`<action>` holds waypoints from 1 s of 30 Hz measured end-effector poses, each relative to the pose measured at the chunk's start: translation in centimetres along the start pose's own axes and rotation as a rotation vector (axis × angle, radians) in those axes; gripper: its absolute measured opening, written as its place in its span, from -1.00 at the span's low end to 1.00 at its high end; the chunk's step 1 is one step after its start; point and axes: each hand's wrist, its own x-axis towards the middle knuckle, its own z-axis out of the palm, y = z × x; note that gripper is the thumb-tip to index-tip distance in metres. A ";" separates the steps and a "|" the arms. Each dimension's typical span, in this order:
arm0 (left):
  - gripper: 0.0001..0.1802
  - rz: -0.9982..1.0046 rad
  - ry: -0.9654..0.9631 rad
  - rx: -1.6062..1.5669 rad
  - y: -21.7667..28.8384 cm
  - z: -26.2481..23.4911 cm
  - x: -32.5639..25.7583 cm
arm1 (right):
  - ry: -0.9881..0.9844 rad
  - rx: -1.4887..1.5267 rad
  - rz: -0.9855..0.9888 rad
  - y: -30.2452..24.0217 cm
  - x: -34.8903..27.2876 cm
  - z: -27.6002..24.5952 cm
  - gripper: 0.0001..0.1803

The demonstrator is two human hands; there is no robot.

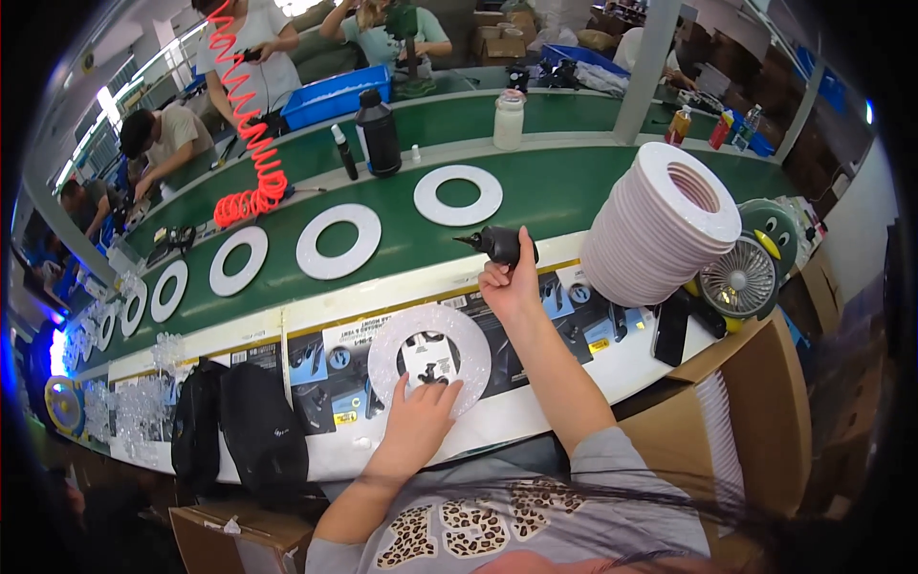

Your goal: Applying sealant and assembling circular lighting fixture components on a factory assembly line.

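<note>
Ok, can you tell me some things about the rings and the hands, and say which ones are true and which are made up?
1. The left hand presses on a white ring lying flat on the near bench. True.
2. The right hand is empty. False: it holds a small black bottle with a pointed nozzle.
3. A tall stack of white rings leans at the right. True.
4. The belt is red. False: it is green, with single white rings lying in a row on it.
5. A red coiled hose hangs over the belt. True.
</note>
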 end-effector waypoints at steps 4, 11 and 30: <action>-0.38 0.043 0.067 -0.116 -0.8 -0.1 2.1 | -0.026 0.097 0.048 -1.4 -1.5 0.3 -0.50; -0.61 0.327 0.192 -0.160 -4.5 -0.1 20.0 | -0.143 0.210 0.103 -2.6 -4.8 1.1 -0.53; -0.64 0.013 1.057 -0.722 -13.7 -9.1 27.3 | -0.092 0.349 0.152 -1.8 -1.3 -1.1 -0.48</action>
